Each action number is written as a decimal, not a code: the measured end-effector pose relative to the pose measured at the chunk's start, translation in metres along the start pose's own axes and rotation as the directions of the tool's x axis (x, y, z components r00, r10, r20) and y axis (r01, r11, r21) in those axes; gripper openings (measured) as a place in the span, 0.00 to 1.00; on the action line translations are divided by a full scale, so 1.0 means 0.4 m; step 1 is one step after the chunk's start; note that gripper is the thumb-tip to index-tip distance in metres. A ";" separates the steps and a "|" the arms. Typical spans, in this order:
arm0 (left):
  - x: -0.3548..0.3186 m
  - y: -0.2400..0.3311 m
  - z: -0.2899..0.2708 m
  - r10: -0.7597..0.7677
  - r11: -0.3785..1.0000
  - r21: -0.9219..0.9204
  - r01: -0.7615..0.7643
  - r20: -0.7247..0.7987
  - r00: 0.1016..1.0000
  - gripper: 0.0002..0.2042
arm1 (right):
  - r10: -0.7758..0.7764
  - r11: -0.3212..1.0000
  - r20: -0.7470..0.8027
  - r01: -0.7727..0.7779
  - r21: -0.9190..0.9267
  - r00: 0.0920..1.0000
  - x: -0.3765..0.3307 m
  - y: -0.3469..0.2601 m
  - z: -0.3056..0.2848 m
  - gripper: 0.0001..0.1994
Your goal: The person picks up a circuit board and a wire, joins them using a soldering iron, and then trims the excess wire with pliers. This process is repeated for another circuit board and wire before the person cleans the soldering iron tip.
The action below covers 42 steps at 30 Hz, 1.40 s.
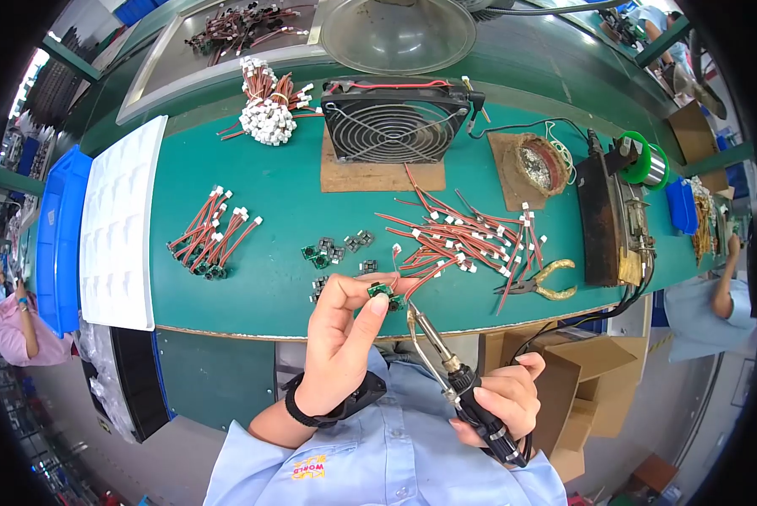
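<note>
Carefully, we pinch the small green board [381, 292] in our left hand [344, 341], while our right hand [501, 403] grips the soldering iron [446, 367]; we keep its tip steady on the joint.

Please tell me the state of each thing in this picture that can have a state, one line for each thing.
Left hand: shut, pinching the small green circuit board.
Right hand: shut around the black-handled soldering iron, tip at the board.
Black square fan: upright; whether it spins, cannot tell.
Yellow-handled pliers: lying flat, handles apart.
Red-and-black wires: loose pile.
</note>
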State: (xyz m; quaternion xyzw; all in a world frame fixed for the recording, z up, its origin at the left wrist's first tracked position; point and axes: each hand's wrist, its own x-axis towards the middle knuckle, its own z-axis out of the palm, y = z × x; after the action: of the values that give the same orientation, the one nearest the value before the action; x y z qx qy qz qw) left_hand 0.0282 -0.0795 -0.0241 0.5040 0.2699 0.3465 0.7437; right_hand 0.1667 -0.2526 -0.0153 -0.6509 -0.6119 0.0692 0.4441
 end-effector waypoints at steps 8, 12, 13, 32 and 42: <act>-0.002 0.001 -0.005 0.042 0.999 0.024 -0.043 0.012 0.999 0.03 | 0.008 1.000 0.018 -0.008 0.015 1.000 0.003 0.000 0.003 0.26; -0.004 -0.002 -0.008 0.039 0.999 0.025 -0.039 0.017 0.999 0.03 | 0.028 1.000 0.051 -0.027 -0.016 0.998 0.008 -0.005 0.001 0.25; -0.004 -0.001 -0.009 0.032 0.999 0.030 -0.032 0.016 0.999 0.03 | 0.029 0.999 0.050 -0.029 -0.015 0.998 0.007 -0.005 0.002 0.24; -0.013 0.013 -0.004 0.031 0.997 0.070 -0.033 0.026 0.999 0.03 | 0.025 1.000 0.044 -0.025 -0.009 0.999 0.004 -0.004 -0.001 0.24; -0.018 0.015 0.003 0.027 0.998 0.062 -0.026 -0.010 1.000 0.03 | 0.027 1.000 0.042 -0.027 0.007 0.999 -0.001 -0.004 -0.002 0.24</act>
State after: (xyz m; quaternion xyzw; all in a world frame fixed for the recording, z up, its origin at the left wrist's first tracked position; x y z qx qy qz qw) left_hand 0.0232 -0.0843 -0.0176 0.5286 0.2779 0.3505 0.7214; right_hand 0.1658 -0.2537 -0.0140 -0.6558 -0.6121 0.0911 0.4324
